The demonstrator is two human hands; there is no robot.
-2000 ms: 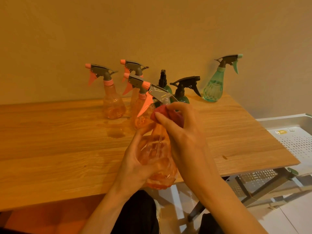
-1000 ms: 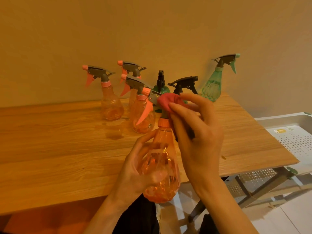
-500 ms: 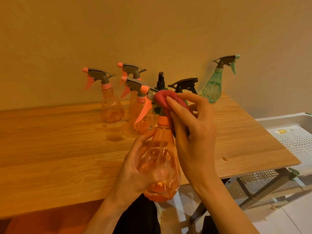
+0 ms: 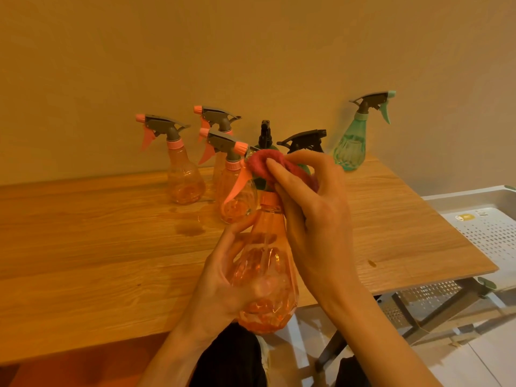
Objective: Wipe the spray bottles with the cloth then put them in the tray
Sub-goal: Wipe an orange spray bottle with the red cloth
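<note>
**Cloth on the spray head of a held orange bottle**

The orange spray bottle [image 4: 265, 275] sits in the lower centre of the frame, upright and lifted over the near edge of the wooden table [image 4: 97, 261]. The left hand [image 4: 223, 280] grasps its faceted body, fingers wrapped round the left side and the thumb across the front. The right hand [image 4: 312, 219] pinches a red cloth [image 4: 265, 163] bunched over the bottle's spray head, fingers curled round it just above the orange collar; the pink trigger pokes out to the left of the cloth.

Behind, in the middle of the frame, other bottles stand on the table near the wall: three orange bottles [image 4: 184, 180] with grey and pink heads to the left, two dark-headed bottles [image 4: 304, 141] partly hidden by the cloth and hand, and a teal bottle [image 4: 349, 149] apart to the right.

At the right edge of the frame, lower than the tabletop, is a white perforated tray [image 4: 491, 230] with a yellow label on its floor. A folding table leg [image 4: 435, 311] shows below the table's right end.
</note>
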